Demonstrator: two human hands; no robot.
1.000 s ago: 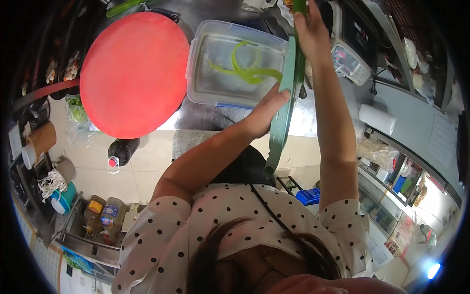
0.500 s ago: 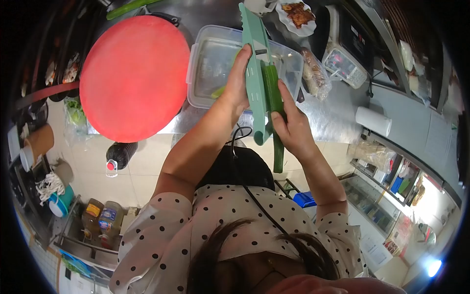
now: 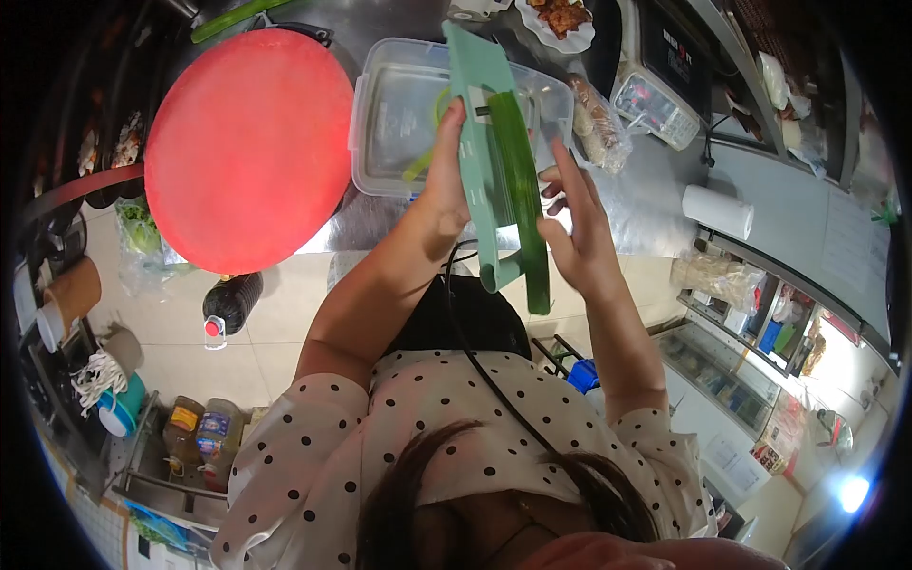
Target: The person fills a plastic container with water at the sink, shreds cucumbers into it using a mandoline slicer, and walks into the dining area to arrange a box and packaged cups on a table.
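Note:
My left hand [image 3: 445,176] grips the side of a green slicer [image 3: 480,180], which stands tilted over the clear plastic container [image 3: 377,133]. A long cucumber [image 3: 521,190] lies along the slicer's right face, its lower end sticking out past the slicer near the counter's edge. Just right of the cucumber is my right hand [image 3: 579,223], its fingers spread; the thumb is close to the cucumber, and whether it touches cannot be made out. Light green strips [image 3: 418,166] show in the container, partly hidden by my left hand and the slicer.
A round red board [image 3: 249,152] fills the counter's left part, with another long green vegetable [image 3: 228,19] behind it. At the back right are a plate of food [image 3: 581,40], a wrapped bag [image 3: 598,128] and a scale [image 3: 655,104]. A dark bottle [image 3: 231,302] stands below the board.
Over the last second my right hand came down from the slicer's far end. Since half a second ago its fingers have spread off the cucumber, and the cucumber lies closer against the slicer.

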